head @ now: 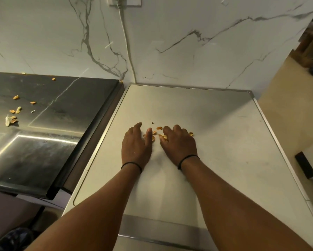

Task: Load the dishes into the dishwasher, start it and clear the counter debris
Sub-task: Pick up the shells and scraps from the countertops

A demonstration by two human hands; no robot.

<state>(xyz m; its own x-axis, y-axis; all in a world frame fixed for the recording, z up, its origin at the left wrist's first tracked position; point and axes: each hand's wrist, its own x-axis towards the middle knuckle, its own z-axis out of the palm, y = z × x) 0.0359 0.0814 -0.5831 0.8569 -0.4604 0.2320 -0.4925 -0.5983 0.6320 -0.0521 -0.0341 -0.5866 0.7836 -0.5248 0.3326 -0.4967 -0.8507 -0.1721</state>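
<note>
Two hands down flat-ish on the pale counter (215, 138), both busy with the same small cluster of nut shells (156, 133) lying between and under the fingers. Left hand (136, 144) is loosely cupped, fingers spread, palm side down, nudging against the shells from the left, not gripping anything I can see. Right hand (179, 144) is curled over the pile from the right, fingertips touching a few shells; one shell (191, 134) sits just beside its outer edge. Whether it has actually pinched any up I cannot tell, the fingers hide that. Looks like a gathering or sweeping-together step, so debris clearing is under way but early. A tiny dark crumb (152, 122) sits just beyond the pile, untouched. Plenty left: on the dark counter (49, 142) to the left more scattered shells (13, 115) lie well apart from the hands, plus a few strays near the marble wall (188, 33). No dishes in view and no dishwasher I can identify, so loading and starting can't be judged from here; the pale surface may be an appliance top but that's a guess. White cable (124, 33) runs down the wall behind. Remaining as I judge it: scoop this pile, then the left-side shells.
</note>
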